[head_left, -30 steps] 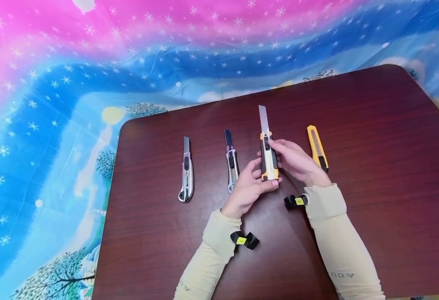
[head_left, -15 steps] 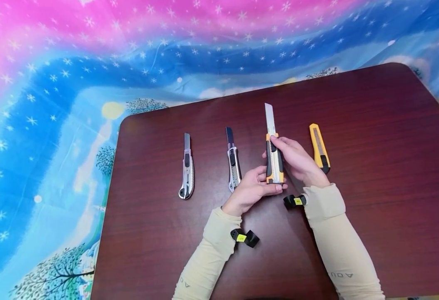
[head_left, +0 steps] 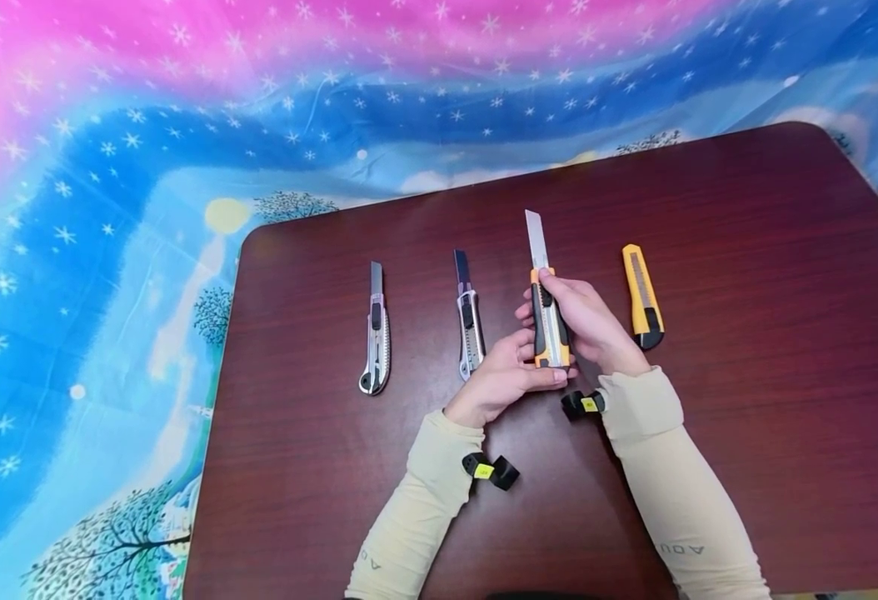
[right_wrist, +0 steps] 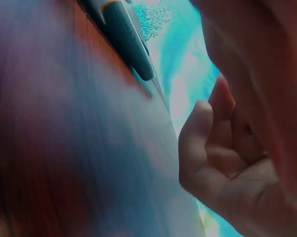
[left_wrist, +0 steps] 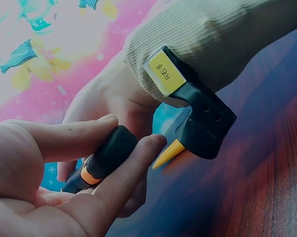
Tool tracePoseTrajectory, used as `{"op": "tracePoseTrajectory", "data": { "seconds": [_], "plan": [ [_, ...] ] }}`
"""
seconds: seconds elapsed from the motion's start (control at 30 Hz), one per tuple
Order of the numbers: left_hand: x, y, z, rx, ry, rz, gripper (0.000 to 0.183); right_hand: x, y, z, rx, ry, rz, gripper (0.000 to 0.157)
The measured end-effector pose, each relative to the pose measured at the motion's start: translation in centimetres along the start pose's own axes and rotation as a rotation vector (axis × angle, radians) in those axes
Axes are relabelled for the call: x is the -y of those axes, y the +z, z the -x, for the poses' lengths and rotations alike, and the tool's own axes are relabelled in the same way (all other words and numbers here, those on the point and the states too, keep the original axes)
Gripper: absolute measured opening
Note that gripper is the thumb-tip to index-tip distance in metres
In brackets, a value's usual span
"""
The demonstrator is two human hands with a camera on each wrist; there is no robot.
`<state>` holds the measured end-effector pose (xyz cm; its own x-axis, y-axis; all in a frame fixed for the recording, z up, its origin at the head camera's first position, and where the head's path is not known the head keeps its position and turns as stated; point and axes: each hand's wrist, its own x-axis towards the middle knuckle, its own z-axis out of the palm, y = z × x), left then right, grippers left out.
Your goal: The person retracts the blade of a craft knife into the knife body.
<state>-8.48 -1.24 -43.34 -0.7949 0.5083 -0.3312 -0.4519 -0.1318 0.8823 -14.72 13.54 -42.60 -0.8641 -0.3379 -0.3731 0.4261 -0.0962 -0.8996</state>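
Note:
Both hands hold an orange-and-black utility knife (head_left: 551, 333) above the table, its long blade pointing away from me. My left hand (head_left: 505, 373) pinches the butt end, thumb across the bottom; in the left wrist view the black end cap (left_wrist: 111, 150) sits between thumb and finger. My right hand (head_left: 592, 321) grips the upper handle from the right, thumb at its top by the black slider. Left of them lie a silver utility knife (head_left: 471, 333), partly covered by the left hand, and another silver knife (head_left: 375, 342). A yellow utility knife (head_left: 641, 296) lies to the right.
The dark red wooden table (head_left: 769, 333) has rounded far corners. Behind it and on the left hangs a pink and blue snowflake-patterned cloth (head_left: 184, 125). A black wrist camera (head_left: 583, 405) juts inward from the right sleeve, another wrist camera (head_left: 490, 472) from the left.
The held knife has shifted slightly right with both hands. My right thumb has moved up from beside the slider to the top of the handle. The other knives stay on the table.

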Motion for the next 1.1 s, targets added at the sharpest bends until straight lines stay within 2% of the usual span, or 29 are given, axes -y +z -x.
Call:
{"op": "tracePoseTrajectory", "data": {
  "seconds": [0.27,0.43,0.73,1.1],
  "plan": [
    [-0.1,-0.1,-0.1,-0.007,0.019,-0.042,0.043,-0.2,0.9,-0.3,-0.033,-0.027,-0.112,0.035],
    [-0.2,-0.3,-0.1,-0.007,-0.005,-0.027,0.044,-0.2,1.2,-0.2,-0.053,-0.042,-0.113,0.030],
    [-0.4,-0.3,0.0,0.003,-0.008,-0.002,0.044,0.0,1.2,-0.1,-0.043,-0.050,-0.173,0.028],
    [-0.4,-0.4,0.1,0.003,-0.021,0.003,0.044,-0.1,1.4,-0.2,-0.050,-0.033,-0.188,0.027]
  ]
}}
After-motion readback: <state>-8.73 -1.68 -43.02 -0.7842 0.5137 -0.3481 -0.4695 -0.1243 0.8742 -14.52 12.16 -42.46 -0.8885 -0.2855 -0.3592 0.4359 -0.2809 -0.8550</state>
